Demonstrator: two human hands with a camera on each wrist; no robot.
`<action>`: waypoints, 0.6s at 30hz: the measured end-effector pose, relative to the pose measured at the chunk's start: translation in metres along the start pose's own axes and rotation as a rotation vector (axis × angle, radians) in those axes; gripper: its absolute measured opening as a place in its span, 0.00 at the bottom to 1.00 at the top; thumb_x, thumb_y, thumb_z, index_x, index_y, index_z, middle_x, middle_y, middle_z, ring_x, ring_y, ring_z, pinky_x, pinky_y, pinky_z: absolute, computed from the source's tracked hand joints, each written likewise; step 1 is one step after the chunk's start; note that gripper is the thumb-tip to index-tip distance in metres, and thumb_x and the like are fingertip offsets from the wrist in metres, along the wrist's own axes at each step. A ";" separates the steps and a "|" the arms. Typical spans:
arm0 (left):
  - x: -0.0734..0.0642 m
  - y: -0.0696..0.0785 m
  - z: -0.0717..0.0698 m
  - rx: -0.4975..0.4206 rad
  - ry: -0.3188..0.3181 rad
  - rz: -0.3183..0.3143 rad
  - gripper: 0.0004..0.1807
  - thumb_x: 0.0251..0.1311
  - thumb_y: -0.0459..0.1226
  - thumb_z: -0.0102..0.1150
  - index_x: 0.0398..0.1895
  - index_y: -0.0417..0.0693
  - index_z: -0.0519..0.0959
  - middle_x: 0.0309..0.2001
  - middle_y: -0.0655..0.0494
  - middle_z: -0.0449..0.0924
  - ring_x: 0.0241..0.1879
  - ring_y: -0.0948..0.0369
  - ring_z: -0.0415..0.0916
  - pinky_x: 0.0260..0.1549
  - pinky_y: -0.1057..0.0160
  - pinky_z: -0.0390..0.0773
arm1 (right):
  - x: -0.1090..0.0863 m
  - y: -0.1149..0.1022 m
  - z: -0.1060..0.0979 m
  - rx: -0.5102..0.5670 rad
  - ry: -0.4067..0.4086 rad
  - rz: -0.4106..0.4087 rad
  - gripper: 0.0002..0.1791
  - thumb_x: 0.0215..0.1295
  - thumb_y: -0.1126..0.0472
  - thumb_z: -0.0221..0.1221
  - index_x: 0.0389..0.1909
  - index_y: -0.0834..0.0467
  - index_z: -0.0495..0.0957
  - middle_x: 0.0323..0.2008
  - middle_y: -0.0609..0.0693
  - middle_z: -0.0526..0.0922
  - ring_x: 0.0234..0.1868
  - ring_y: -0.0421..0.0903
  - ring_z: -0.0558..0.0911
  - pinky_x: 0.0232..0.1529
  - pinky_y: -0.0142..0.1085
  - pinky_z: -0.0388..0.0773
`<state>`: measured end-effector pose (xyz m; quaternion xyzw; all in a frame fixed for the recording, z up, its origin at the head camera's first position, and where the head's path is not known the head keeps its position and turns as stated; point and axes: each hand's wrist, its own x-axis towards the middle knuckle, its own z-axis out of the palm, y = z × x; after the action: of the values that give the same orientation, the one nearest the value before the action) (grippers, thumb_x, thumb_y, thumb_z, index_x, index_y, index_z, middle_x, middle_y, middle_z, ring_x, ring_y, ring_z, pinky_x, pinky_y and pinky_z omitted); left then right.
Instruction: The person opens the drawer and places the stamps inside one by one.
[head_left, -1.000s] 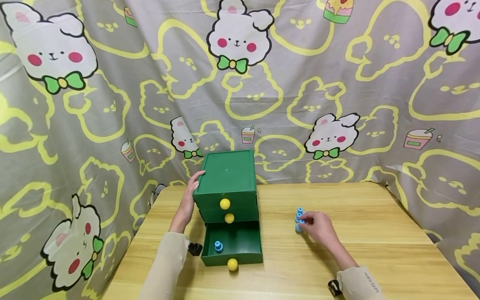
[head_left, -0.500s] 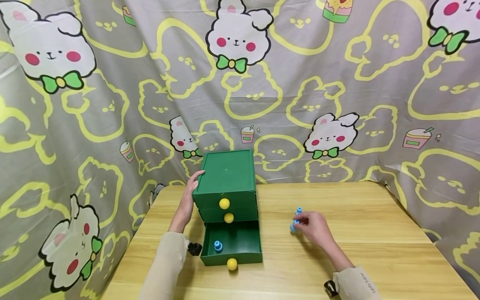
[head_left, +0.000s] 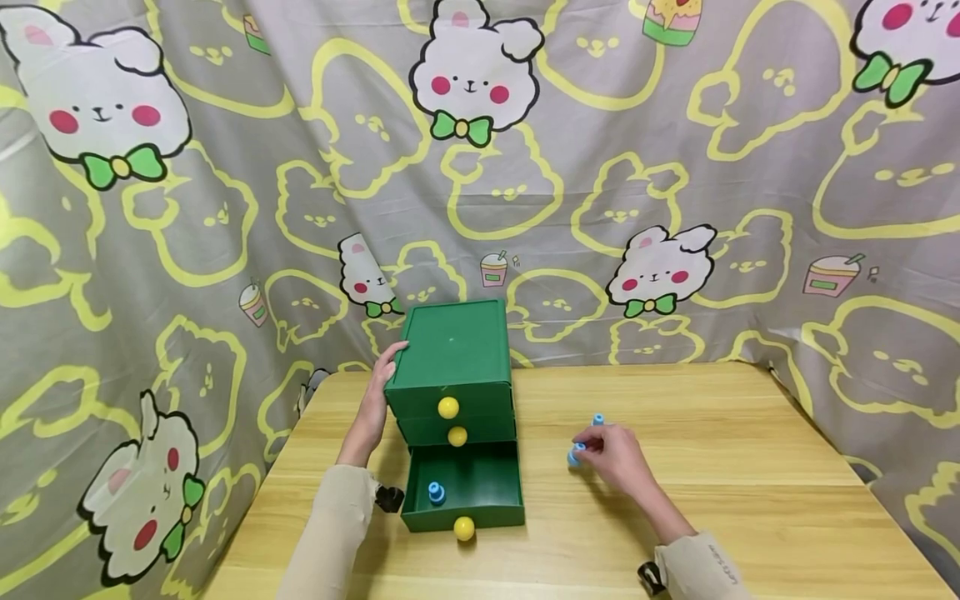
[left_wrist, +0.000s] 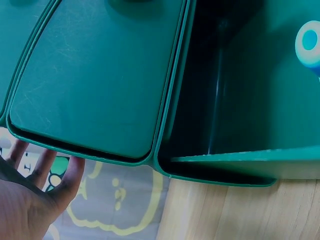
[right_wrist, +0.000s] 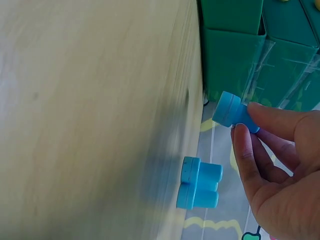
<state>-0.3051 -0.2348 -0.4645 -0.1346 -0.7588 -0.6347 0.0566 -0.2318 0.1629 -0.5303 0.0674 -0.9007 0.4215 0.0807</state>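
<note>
while spread left fingers touch the cabinet, right fingers pinch a blue peg

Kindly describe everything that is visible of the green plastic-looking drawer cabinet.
The green, plastic-looking, box-shaped cabinet stands upright on the light wooden table. It has a flat top and three stacked drawers, each with a round yellow knob. The upper two look closed; the bottom drawer is pulled out and holds one small blue stepped cylinder. The person's left hand touches the cabinet's left side. Its back is hidden.
</note>
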 end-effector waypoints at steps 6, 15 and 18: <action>0.000 0.000 0.000 0.001 -0.007 -0.007 0.28 0.79 0.55 0.31 0.79 0.66 0.61 0.82 0.56 0.45 0.79 0.46 0.45 0.73 0.31 0.46 | 0.001 -0.002 0.005 0.012 -0.019 0.015 0.06 0.57 0.70 0.73 0.36 0.61 0.89 0.30 0.48 0.88 0.31 0.39 0.82 0.33 0.29 0.80; 0.001 -0.001 0.000 0.004 -0.010 -0.011 0.29 0.79 0.56 0.31 0.79 0.66 0.61 0.82 0.56 0.44 0.79 0.46 0.45 0.73 0.30 0.45 | 0.002 0.002 0.010 0.022 -0.016 0.010 0.05 0.56 0.71 0.73 0.33 0.60 0.89 0.29 0.47 0.87 0.30 0.39 0.81 0.33 0.28 0.79; 0.000 -0.001 0.000 0.002 -0.008 -0.012 0.29 0.79 0.56 0.31 0.79 0.66 0.61 0.82 0.57 0.44 0.79 0.46 0.44 0.73 0.30 0.45 | 0.001 0.003 0.011 0.023 -0.022 0.004 0.05 0.56 0.71 0.73 0.33 0.60 0.89 0.29 0.47 0.87 0.30 0.39 0.81 0.32 0.28 0.79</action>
<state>-0.3058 -0.2353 -0.4654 -0.1324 -0.7605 -0.6337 0.0499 -0.2340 0.1560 -0.5394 0.0712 -0.8968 0.4311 0.0691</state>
